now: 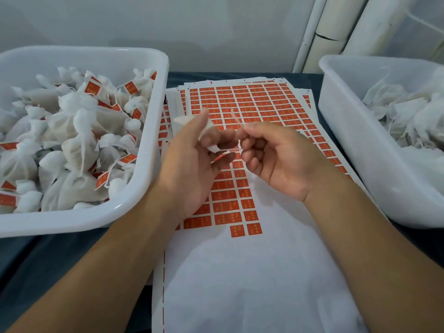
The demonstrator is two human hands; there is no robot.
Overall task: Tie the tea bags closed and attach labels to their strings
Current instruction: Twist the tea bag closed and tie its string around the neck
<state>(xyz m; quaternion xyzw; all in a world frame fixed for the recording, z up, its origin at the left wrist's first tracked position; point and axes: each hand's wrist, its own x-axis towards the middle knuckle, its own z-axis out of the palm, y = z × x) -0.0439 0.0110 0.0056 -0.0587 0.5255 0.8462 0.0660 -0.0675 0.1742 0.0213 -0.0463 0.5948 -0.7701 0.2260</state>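
Both hands work above the label sheet [249,109], between two white tubs. The left hand [192,162] holds a small white tea bag [189,121], its fingers curled around the gathered cloth. The right hand [271,155] pinches the bag's string [236,145] between thumb and forefinger, just beside the left fingers. The picture is blurred here, so the knot cannot be seen clearly. An orange label [222,156] shows between the two hands. The left tub [144,174] is full of tied bags with orange labels. The right tub [341,131] holds white bags with loose strings. The sheet lies on a dark table [60,255], and its near part has only white backing.
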